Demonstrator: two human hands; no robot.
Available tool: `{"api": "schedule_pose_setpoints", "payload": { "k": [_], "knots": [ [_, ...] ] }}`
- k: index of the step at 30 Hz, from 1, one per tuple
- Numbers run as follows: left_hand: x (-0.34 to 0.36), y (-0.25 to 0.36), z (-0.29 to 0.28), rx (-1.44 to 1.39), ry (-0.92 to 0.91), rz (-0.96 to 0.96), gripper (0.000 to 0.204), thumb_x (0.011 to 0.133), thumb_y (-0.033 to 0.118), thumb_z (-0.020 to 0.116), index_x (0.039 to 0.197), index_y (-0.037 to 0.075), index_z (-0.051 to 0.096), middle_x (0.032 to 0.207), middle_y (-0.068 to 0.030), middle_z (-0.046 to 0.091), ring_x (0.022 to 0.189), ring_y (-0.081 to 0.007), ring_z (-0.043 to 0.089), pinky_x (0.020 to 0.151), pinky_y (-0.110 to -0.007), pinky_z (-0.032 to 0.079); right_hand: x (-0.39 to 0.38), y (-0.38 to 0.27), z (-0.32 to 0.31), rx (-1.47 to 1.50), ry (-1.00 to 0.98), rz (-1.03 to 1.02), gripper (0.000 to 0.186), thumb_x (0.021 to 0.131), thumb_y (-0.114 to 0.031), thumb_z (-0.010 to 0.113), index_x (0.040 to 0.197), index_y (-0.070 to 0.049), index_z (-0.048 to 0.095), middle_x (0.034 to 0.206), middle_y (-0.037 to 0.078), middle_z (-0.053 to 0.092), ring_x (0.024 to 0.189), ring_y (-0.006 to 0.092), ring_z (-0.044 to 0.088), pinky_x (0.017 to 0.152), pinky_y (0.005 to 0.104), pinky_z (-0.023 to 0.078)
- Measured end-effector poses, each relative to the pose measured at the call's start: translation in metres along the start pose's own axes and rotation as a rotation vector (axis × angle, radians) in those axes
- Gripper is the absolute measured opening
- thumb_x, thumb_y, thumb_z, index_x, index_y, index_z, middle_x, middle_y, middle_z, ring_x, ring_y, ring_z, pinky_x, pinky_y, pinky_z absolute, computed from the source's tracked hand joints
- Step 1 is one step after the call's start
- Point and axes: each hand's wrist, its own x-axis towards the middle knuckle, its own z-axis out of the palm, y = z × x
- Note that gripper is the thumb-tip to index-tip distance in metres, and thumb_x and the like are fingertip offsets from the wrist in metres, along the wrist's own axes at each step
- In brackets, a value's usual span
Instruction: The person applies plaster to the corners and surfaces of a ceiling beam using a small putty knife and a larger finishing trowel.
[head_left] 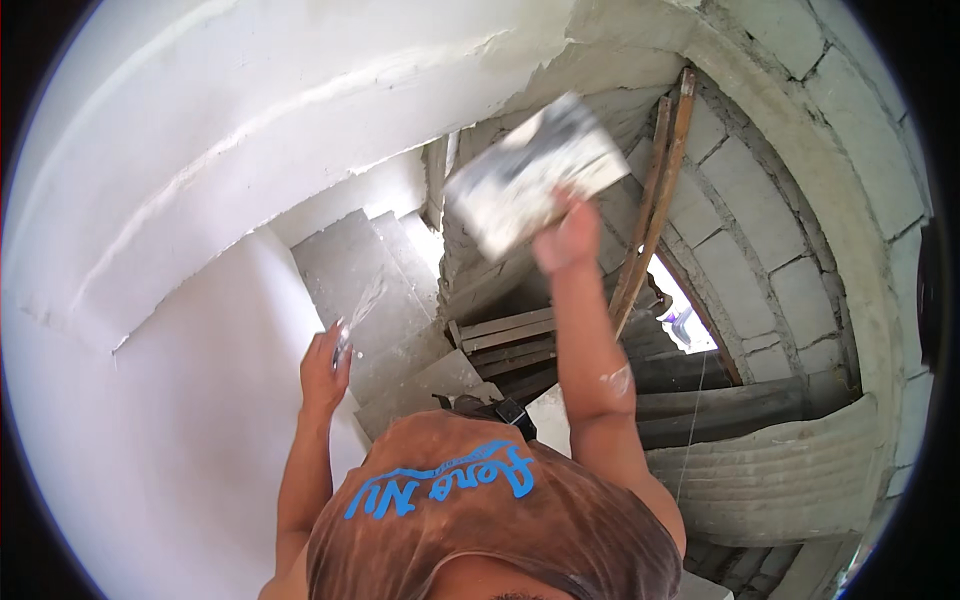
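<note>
My right hand [568, 240] is raised in front of me, closed on the near edge of a flat rectangular board [535, 165]. White and dark grey plaster smears cover the board's face, and motion blurs it. Lower and to the left, my left hand [325, 370] is closed around a putty knife [366, 302]. Its thin blade points up and away, blurred, over grey steps; the fingers hide most of the handle. A white splash marks my right forearm near the elbow.
A smooth white wall [200, 420] stands at my left, below a curved white overhang [280, 110] with a ragged edge. Concrete steps [345, 265] lie ahead. Wooden poles [655, 200] lean by the block wall [770, 210] at right, above corrugated sheets [770, 470] and planks [510, 335].
</note>
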Motion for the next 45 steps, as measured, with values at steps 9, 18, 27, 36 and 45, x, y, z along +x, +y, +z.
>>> {"api": "schedule_pose_setpoints", "payload": {
  "k": [9, 18, 27, 36, 45],
  "knots": [
    [-0.073, -0.005, 0.012, -0.169, -0.015, -0.227, 0.042, 0.091, 0.010, 0.064, 0.131, 0.002, 0.058, 0.084, -0.0128, 0.057, 0.072, -0.0249, 0.056, 0.067, -0.037, 0.047, 0.131, -0.121, 0.068, -0.934, 0.094, -0.663, 0.034, 0.080, -0.018, 0.067, 0.102, 0.008, 0.067, 0.093, 0.015, 0.071, 0.085, 0.0241, 0.065, 0.080, 0.0356, 0.049],
    [-0.086, -0.031, 0.014, -0.231, -0.026, -0.274, 0.040, 0.091, 0.011, 0.062, 0.129, -0.002, 0.057, 0.099, -0.0205, 0.061, 0.086, -0.0361, 0.061, 0.078, -0.042, 0.050, 0.111, -0.076, 0.101, -1.175, 0.091, -0.715, 0.037, 0.080, -0.023, 0.064, 0.103, 0.005, 0.068, 0.096, 0.021, 0.072, 0.090, 0.0311, 0.069, 0.084, 0.0391, 0.051],
    [-0.021, -0.005, 0.014, -0.327, -0.128, -0.148, 0.041, 0.090, 0.012, 0.064, 0.129, 0.002, 0.059, 0.098, -0.0185, 0.061, 0.086, -0.0330, 0.062, 0.077, -0.039, 0.050, -0.014, 0.053, 0.161, -1.342, -0.145, -1.111, 0.044, 0.083, -0.021, 0.064, 0.117, 0.007, 0.060, 0.101, 0.025, 0.067, 0.095, 0.0367, 0.066, 0.087, 0.0450, 0.051],
    [-0.041, -0.002, 0.009, -0.240, -0.019, -0.180, 0.041, 0.090, 0.013, 0.064, 0.129, 0.004, 0.060, 0.098, -0.0182, 0.063, 0.085, -0.0325, 0.062, 0.077, -0.038, 0.050, 0.056, -0.072, 0.088, -0.968, 0.180, -0.783, 0.035, 0.082, -0.015, 0.060, 0.110, 0.006, 0.064, 0.104, 0.022, 0.071, 0.094, 0.0346, 0.069, 0.086, 0.0406, 0.050],
    [-0.078, -0.008, 0.002, -0.266, -0.043, -0.382, 0.040, 0.089, 0.011, 0.063, 0.128, 0.000, 0.059, 0.102, -0.0194, 0.064, 0.090, -0.0327, 0.064, 0.081, -0.040, 0.051, 0.120, -0.107, 0.114, -1.194, 0.115, -0.732, 0.035, 0.080, -0.019, 0.062, 0.106, 0.004, 0.068, 0.095, 0.021, 0.072, 0.090, 0.0350, 0.069, 0.084, 0.0399, 0.051]
  ]
}}
